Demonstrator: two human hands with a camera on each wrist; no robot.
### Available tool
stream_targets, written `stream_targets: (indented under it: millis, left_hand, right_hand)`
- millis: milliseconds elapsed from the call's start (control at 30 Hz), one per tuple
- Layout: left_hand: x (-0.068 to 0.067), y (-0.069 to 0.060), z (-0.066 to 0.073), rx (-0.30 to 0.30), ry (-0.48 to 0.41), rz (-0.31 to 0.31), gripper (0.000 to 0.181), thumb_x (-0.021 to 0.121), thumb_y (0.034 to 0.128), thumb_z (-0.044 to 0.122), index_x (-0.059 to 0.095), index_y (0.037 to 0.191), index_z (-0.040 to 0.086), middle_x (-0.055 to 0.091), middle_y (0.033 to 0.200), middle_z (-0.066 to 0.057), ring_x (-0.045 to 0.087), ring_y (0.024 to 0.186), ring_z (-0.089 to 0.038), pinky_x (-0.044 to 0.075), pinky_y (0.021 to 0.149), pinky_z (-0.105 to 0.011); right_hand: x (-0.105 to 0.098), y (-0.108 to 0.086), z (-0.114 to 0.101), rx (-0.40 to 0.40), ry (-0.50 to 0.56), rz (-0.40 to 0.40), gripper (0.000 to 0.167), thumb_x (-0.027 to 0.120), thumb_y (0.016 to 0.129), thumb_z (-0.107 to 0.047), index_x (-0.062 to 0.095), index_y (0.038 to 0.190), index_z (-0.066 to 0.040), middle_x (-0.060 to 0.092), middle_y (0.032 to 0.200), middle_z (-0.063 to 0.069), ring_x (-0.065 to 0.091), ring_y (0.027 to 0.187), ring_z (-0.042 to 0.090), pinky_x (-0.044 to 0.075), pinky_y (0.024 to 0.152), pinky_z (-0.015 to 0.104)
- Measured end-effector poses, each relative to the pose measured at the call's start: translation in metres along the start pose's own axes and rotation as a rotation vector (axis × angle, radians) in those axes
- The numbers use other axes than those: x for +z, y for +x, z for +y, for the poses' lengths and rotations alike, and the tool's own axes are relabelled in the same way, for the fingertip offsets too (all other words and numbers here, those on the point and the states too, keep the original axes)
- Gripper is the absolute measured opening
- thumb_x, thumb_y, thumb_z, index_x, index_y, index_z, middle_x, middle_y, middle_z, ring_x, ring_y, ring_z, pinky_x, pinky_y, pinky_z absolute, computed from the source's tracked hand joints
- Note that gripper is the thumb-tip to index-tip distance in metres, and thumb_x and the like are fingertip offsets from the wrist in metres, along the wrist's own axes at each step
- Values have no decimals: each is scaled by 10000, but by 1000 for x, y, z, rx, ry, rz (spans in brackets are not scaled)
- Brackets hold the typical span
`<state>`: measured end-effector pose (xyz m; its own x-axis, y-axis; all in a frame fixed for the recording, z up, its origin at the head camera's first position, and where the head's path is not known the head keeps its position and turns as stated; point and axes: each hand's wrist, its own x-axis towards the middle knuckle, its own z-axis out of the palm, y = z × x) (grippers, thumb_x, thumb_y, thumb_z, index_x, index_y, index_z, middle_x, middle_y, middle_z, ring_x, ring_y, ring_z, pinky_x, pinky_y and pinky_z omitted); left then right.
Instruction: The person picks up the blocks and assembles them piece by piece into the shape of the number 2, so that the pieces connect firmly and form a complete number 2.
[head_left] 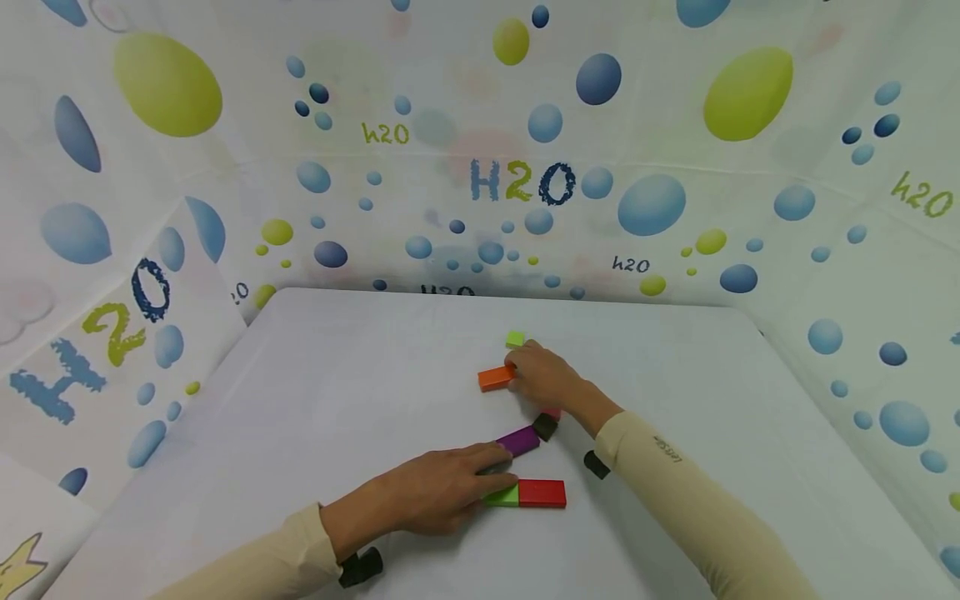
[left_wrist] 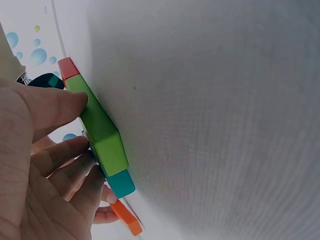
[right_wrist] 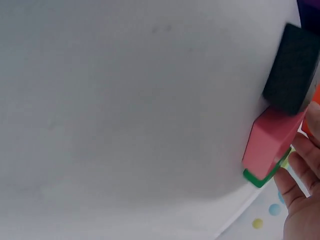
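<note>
My left hand [head_left: 442,487] rests on the near blocks, fingers extended. Its fingertips reach a purple block [head_left: 519,442], and its thumb touches a light green block [left_wrist: 105,130]. A teal block [left_wrist: 121,183] sits beside the green one, close to those fingers. End to end with the green block lies a red block [head_left: 542,493]. Farther back, my right hand [head_left: 546,375] pinches one end of an orange block [head_left: 494,379]. Near its wrist, a dark block [right_wrist: 291,70] touches a pinkish-red block [right_wrist: 272,137], partly hidden in the head view. A green piece [right_wrist: 259,180] adjoins that block.
A small light green block [head_left: 515,339] lies just beyond the right hand. White cloth covers the table [head_left: 360,358]. A patterned curtain [head_left: 420,183] hangs at the back and sides. Dark devices [head_left: 362,567] are strapped at both wrists.
</note>
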<state>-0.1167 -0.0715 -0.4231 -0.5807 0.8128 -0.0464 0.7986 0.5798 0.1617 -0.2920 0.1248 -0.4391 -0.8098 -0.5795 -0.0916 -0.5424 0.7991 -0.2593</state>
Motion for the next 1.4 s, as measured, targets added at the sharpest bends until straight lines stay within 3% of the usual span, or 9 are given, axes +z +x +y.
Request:
stream_targets:
  millis: [567,900,1400]
  left_hand:
    - [-6,6,-1,4,5,-6,517,644,987,180,521,1484,245,470,1519,-28,451,1413,-189,464,1092,-345]
    - [-5,10,-1,7,5,6,522,652,981,174,523,1482,240,472,1516,-32,451,1413,-189,462,1094,-340]
    - [-5,14,1,-20,-8,-15,534,658,978,174,513,1487,244,455,1532,-36,430,1428,-202,489,1063,-336]
  right_hand:
    - [-13,-13,19,29,37,6,387,683,979,-238,626,1307,-41,630,1213,87,535,1136,224,495,1045,376]
    - [-11,-13,27,4,24,10,339,707,956,-254,663,1225,-51,639,1152,67,512,1093,215,507,1003,358]
    - [-9,-14,37,25,75,-4,356,693,956,-247,645,1248,-50,623,1213,82,501,1111,216,508,1018,370]
